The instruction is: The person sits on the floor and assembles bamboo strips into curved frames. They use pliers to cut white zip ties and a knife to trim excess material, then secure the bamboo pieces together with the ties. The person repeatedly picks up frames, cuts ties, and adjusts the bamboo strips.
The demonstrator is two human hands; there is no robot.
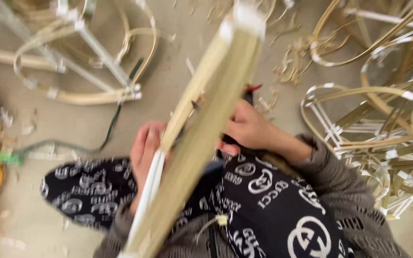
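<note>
Bamboo strip bundle (pixel 206 110), frame centre: light, stiff, splintery; my left hand (pixel 145 148) grasps it mid-length, my right hand (pixel 247 126) clenches a red-tipped tool (pixel 251 89).

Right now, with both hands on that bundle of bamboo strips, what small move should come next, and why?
Probably bring the right hand with its red-tipped tool closer against the bamboo bundle. The left hand already grips the bundle, and the tool sits right beside it. The picture is blurred, so this is a guess.
</note>
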